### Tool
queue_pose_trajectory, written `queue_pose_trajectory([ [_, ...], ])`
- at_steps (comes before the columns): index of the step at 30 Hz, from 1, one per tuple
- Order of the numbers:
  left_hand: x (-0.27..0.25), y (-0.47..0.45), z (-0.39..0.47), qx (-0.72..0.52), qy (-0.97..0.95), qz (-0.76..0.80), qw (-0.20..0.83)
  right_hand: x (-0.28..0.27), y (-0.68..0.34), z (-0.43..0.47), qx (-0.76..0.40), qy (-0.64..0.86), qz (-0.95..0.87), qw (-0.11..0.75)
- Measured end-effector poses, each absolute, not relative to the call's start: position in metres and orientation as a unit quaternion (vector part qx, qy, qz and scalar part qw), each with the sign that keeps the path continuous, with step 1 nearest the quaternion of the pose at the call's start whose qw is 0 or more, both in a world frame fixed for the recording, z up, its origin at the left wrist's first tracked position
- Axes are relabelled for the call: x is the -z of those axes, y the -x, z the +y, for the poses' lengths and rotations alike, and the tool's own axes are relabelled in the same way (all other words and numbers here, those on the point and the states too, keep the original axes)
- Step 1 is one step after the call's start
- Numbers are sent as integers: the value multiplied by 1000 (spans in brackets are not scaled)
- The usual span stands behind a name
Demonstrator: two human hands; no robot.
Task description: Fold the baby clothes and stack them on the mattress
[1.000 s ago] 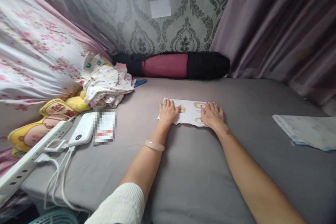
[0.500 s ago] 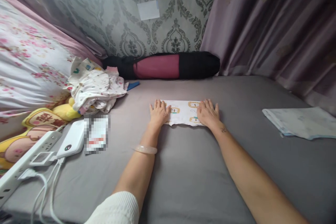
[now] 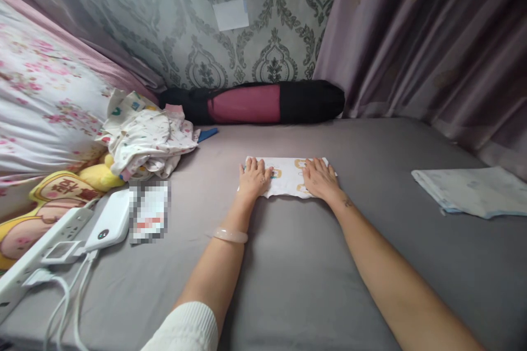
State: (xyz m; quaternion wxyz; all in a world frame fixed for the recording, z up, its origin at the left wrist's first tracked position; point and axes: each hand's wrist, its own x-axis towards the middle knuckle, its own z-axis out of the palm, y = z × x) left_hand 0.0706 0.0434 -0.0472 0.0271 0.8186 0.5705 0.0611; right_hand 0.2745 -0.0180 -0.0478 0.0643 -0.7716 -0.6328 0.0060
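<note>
A white cloth (image 3: 285, 180) with an orange-brown cartoon print lies folded into a flat rectangle on the grey bed sheet (image 3: 296, 263). My left hand (image 3: 253, 179) rests flat on its left part, fingers spread and pointing away from me. On the right part lies my right hand (image 3: 321, 177), palm down with its fingers stretched out. The cloth's middle shows between the two hands, and its near edge is wavy. Beneath the palms the fabric is hidden.
At left are a heap of printed clothes (image 3: 152, 140), a yellow plush toy (image 3: 61, 192), a power strip (image 3: 45, 247) with cables and a white power bank (image 3: 110, 219). A folded pale cloth (image 3: 473, 189) lies at right. A black and red roll (image 3: 247, 103) lies along the wall.
Both hands have moved slightly inward over the cloth, closer together. More of the cloth's outer corners now shows beyond the fingers.
</note>
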Motion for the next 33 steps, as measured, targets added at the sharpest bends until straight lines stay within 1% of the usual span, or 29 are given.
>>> queue_pose_trajectory([
  [6, 41, -77, 38, -86, -819, 568, 8, 40, -265, -22, 28, 759, -645, 89],
  [8, 40, -82, 33, -91, -832, 548, 3, 39, -260, -22, 19, 746, -659, 96],
  [12, 42, -92, 26, -70, -848, 526, 15, 41, -253, -22, -16, 740, -667, 84],
  [17, 44, -93, 26, -59, -844, 532, 32, 45, -254, -20, -28, 743, -664, 74],
  [21, 43, -92, 26, -63, -843, 534, 34, 45, -256, -19, -28, 743, -664, 74],
  [28, 44, -100, 19, -105, -850, 516, 5, 37, -245, -20, -15, 724, -684, 86],
  [33, 49, -104, 18, -74, -857, 509, 31, 43, -235, -19, -13, 708, -702, 75],
])
